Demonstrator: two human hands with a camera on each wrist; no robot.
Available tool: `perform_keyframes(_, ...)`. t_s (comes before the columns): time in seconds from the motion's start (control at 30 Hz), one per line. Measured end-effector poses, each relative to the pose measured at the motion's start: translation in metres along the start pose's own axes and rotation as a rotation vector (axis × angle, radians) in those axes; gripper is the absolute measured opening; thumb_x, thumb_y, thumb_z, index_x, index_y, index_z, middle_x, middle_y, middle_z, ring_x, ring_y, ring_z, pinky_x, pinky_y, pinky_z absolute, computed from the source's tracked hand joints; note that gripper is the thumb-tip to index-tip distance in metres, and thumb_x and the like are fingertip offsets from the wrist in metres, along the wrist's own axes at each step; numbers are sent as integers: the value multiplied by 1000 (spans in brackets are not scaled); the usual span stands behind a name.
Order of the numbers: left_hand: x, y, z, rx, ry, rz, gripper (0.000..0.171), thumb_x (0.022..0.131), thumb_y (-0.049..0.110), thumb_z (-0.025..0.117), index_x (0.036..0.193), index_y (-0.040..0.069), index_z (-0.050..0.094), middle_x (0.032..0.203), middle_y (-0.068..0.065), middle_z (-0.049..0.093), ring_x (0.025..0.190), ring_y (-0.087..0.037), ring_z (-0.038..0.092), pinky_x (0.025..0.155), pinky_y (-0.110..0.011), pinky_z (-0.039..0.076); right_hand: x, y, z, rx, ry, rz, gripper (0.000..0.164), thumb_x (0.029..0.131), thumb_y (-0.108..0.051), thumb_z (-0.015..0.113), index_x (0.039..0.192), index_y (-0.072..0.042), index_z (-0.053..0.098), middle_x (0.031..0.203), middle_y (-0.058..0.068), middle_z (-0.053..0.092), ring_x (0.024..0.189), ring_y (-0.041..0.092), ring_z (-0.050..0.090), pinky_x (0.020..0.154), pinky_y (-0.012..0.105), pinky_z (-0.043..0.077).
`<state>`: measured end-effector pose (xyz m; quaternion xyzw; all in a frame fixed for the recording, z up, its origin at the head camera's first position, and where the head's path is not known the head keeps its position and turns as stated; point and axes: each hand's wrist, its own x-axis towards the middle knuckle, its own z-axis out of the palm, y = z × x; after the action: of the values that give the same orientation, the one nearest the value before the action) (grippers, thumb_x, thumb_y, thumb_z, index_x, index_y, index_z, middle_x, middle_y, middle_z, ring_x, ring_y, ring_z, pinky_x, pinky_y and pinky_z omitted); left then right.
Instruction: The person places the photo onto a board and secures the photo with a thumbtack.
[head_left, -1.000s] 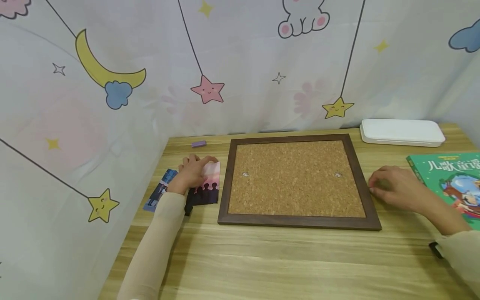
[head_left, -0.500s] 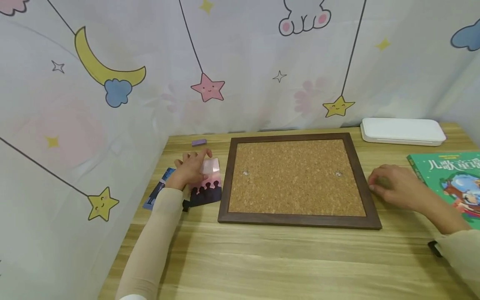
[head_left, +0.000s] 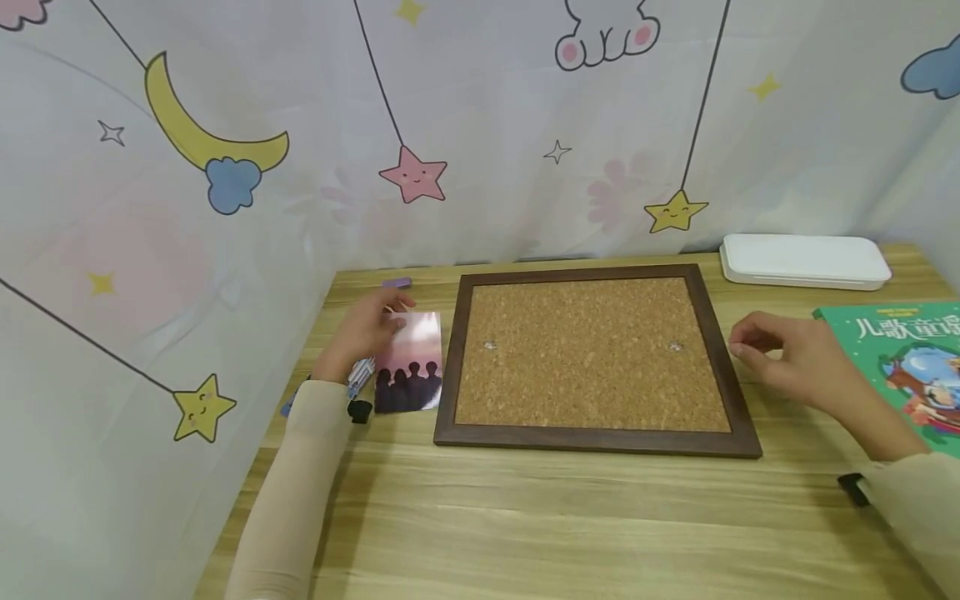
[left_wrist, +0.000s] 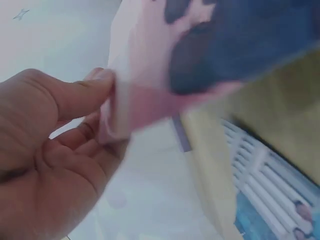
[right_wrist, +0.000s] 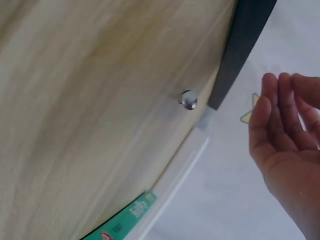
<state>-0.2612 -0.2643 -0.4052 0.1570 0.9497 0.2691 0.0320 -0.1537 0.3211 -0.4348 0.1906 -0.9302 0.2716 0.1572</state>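
My left hand [head_left: 365,329] pinches a photo print [head_left: 415,354] by its edge between thumb and fingers. The print is pink with dark silhouettes, and in the left wrist view it is raised off the table. Below the hand lies another, bluish photo [left_wrist: 272,180], partly hidden by the wrist in the head view. My right hand [head_left: 783,354] hovers at the right side of a framed cork board [head_left: 592,358], fingers loosely bent and nothing visible in them. In the right wrist view a shiny round-headed pin [right_wrist: 189,99] is on the table near that hand.
Two small shiny pins sit on the cork, one toward each side. A purple block [head_left: 397,283] lies at the back left. At the back right is a white case [head_left: 805,261], with a green book [head_left: 915,358] in front of it. A printed curtain [head_left: 495,100] closes off the back and left.
My left hand has gone from lying over the pink photo to pinching its edge and lifting it, moving slightly left and back. My right hand has risen a little.
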Motion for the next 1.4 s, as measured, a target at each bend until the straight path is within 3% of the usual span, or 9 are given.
perform_keyframes(0.13, 1, 8, -8, -65, 98, 23, 27, 103, 2, 67, 130, -1, 70, 122, -25, 75, 101, -37, 66, 89, -42, 53, 2, -6, -3, 18, -19, 79, 11, 94, -5, 78, 101, -12, 80, 87, 4, 81, 81, -23, 55, 63, 12, 45)
perform_keyframes(0.23, 2, 17, -14, -119, 152, 19, 24, 104, 5, 68, 127, 0, 72, 121, -24, 76, 84, -30, 58, 71, -28, 44, 4, -11, -5, 35, -37, 132, 10, 99, -12, 76, 107, -11, 82, 97, 11, 83, 84, -27, 52, 62, 15, 45)
perform_keyframes(0.33, 2, 28, -20, -176, 207, 12, 21, 104, 7, 69, 124, 1, 73, 122, -22, 76, 83, -24, 59, 67, -19, 42, 6, -13, -6, 53, -36, 153, 12, 101, -16, 75, 109, -11, 82, 103, 15, 83, 85, -29, 51, 61, 16, 45)
perform_keyframes(0.43, 2, 42, -27, -208, 256, 27, 20, 104, 9, 69, 123, 3, 74, 124, -20, 77, 86, -25, 63, 69, -18, 45, 10, -15, -6, 79, -23, 171, 11, 100, -17, 76, 108, -13, 83, 103, 14, 82, 85, -28, 53, 62, 15, 45)
perform_keyframes(0.67, 3, 84, -36, -323, 341, 92, 20, 104, 19, 71, 120, 9, 77, 125, -10, 76, 78, -16, 61, 64, -21, 45, 20, -18, -6, 116, -22, 217, 12, 101, -22, 77, 109, -15, 83, 101, -7, 81, 87, -27, 54, 68, 10, 45)
perform_keyframes(0.8, 5, 107, -32, -500, 313, 132, 23, 103, 19, 74, 121, 6, 78, 121, -9, 76, 58, -9, 47, 56, -24, 37, 26, -24, -7, 119, -29, 261, 16, 101, -28, 77, 111, -17, 83, 106, -3, 82, 87, -29, 52, 71, 8, 43)
perform_keyframes(0.93, 12, 124, -19, -603, 270, 149, 26, 102, 17, 75, 125, 3, 77, 123, -11, 75, 58, -6, 54, 57, -22, 42, 33, -29, -5, 128, -44, 270, 20, 103, -33, 74, 115, -19, 81, 115, 8, 81, 89, -29, 50, 73, 9, 43)
perform_keyframes(1.1, 22, 136, 5, -636, 221, 170, 26, 103, 17, 74, 125, 3, 77, 129, -15, 74, 68, -5, 66, 65, -20, 50, 41, -38, -2, 151, -3, 222, 16, 103, -28, 75, 113, -19, 81, 108, 1, 81, 89, -24, 54, 74, 7, 44)
perform_keyframes(1.4, 40, 155, 46, -622, 120, 153, 24, 104, 17, 72, 125, 9, 79, 135, -12, 74, 61, -6, 51, 61, -23, 42, 51, -45, 3, 230, 33, 171, 15, 101, -17, 75, 113, -10, 81, 108, 12, 81, 89, -21, 59, 75, 6, 46)
